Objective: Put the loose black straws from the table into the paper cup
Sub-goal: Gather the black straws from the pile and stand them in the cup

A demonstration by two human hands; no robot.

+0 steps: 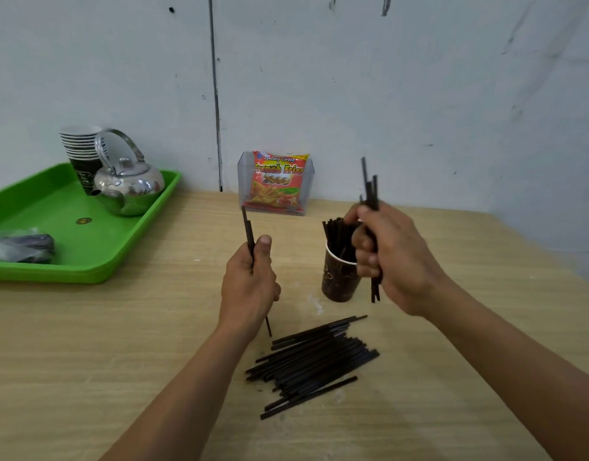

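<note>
Straws [314, 364] mostly piled on table below both grips; right hand [391, 257] clenching a bunch beside paper cup [339, 277], left hand [250, 284] clenching a couple. Could snag standing straws, tip cup.

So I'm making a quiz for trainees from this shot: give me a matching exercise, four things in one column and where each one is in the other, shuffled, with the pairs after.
Things:
1. kettle
2. snack bag
3. cup
4. straw pile

Places:
A. flat on the table, nearest the camera
B. upright on the table by the right hand, straws standing in it
C. on the green tray
D. in a clear holder against the wall

Pairs: 1-C, 2-D, 3-B, 4-A
</note>
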